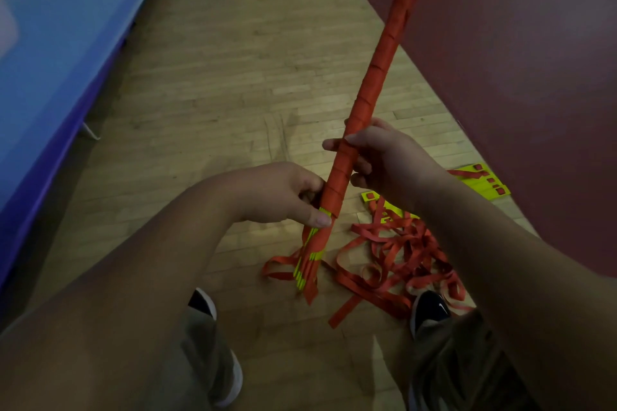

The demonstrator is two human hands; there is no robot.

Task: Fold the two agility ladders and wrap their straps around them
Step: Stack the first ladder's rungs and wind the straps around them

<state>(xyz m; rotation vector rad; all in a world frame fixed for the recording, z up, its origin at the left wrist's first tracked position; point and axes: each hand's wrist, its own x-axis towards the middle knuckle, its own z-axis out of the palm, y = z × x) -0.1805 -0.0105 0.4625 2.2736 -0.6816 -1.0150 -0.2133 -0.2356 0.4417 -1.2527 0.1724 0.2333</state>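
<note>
L hand [287,193] fingers [317,218] are clenched round the low end of the wrapped ladder bundle [384,53], just above the bare yellow rung ends [309,264]. R hand [390,160] grasps it a bit higher, fingers curled round the shaft. The bundle's long axis runs near-left to far-right, tilted up & away. A tight spiral of flat red webbing covers most of it. The loose strap tail [312,290] hangs off the near end, closest to the L hand, so prob. that end gets finished next. The 2nd ladder [400,253] lies on the wood floor [233,77], near-right by a shoe [430,309]: a limp red tangle w/ flat yellow rungs, not yet folded.
</note>
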